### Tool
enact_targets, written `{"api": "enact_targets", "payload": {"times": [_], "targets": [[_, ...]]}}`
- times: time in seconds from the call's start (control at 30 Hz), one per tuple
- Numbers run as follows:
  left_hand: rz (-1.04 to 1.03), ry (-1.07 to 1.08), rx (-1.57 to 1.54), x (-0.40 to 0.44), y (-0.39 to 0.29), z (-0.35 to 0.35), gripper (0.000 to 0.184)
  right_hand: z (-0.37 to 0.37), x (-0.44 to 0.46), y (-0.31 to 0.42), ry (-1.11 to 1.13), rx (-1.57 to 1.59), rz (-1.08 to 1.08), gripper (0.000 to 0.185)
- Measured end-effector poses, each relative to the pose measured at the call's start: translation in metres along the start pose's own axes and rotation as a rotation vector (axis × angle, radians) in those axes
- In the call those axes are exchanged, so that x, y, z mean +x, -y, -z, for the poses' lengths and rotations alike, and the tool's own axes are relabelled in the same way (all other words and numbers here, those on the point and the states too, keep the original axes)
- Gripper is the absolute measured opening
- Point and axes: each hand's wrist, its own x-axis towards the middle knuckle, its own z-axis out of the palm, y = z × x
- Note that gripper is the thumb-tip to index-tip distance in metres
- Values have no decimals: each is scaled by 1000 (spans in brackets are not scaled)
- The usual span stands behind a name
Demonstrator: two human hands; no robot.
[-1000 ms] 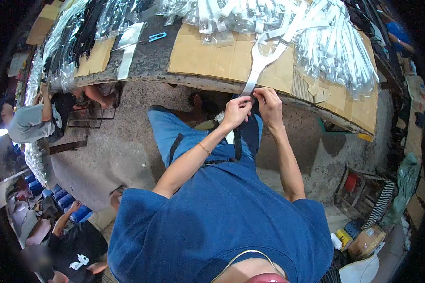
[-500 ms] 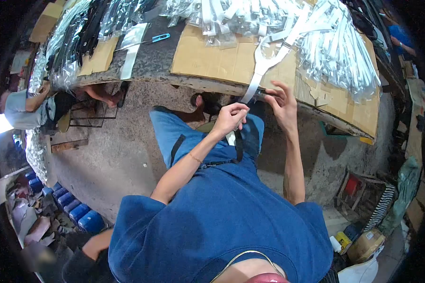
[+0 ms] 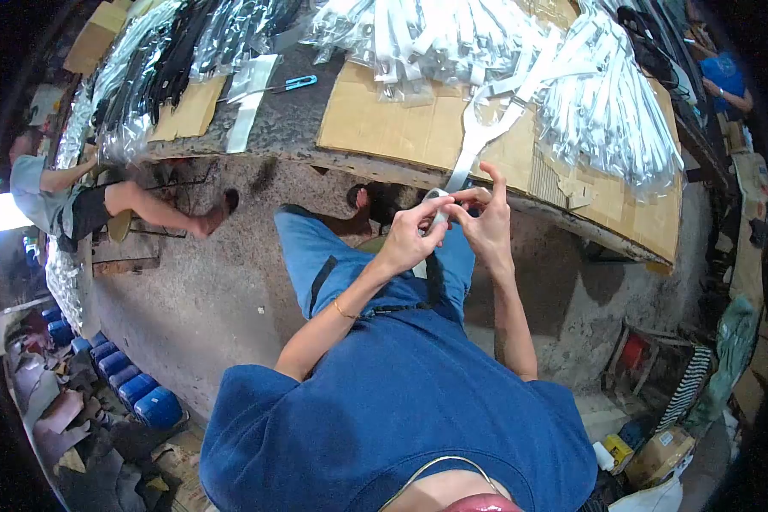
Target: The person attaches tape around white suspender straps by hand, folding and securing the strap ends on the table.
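Note:
A pair of white Y-shaped suspenders point(image 3: 482, 130) lies over the cardboard at the table's front edge, with one strap hanging down toward my lap. My left hand point(image 3: 411, 237) is closed on the lower end of that strap, which bends in a small loop at the fingers. Close against it, my right hand point(image 3: 486, 229) pinches the same end between thumb and fingers, one finger raised. Whatever small part sits between the fingertips is hidden.
Plastic-wrapped white straps point(image 3: 610, 119) pile up on the cardboard sheet point(image 3: 384, 119). Blue-handled snips point(image 3: 300, 83) lie farther left on the dark table, near bundles of black straps point(image 3: 166, 81). Another person point(image 3: 38, 183) sits at the left; blue containers point(image 3: 158, 405) stand on the floor.
My right hand has moved left and down to meet my left hand at the strap end. The strap now curls between them. The seated person's leg at left has swung outward.

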Motion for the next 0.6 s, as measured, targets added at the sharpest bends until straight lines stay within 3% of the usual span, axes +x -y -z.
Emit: {"api": "enact_targets", "payload": {"times": [0.1,0.17,0.23,0.27,0.3,0.37,0.4,0.5,0.53,0.6], "targets": [[-77,-141,103,-2,-7,-1,54,-6,2,7,-18,14,15,66],[-31,-126,29,-2,-15,4,63,-12,5,11,-21,17,22,62],[-28,-241,-26,1,-23,9,69,-20,9,9,-38,18,122,57],[-2,-262,68,1,-19,18,47,-24,14,13,-59,-4,196,52],[-8,-270,70,3,-19,29,47,-31,20,15,-54,-2,205,52],[151,-191,348,10,-24,52,30,-50,32,14,-76,59,201,50],[22,-304,575,15,-17,61,33,-62,39,14,-92,57,226,47],[143,-334,720,24,-46,98,33,-94,60,28,-125,158,151,45],[92,-394,851,25,-57,110,37,-106,67,30,-113,165,166,45],[225,-433,1093,32,-69,135,52,-130,83,31,-164,391,135,43]]}}
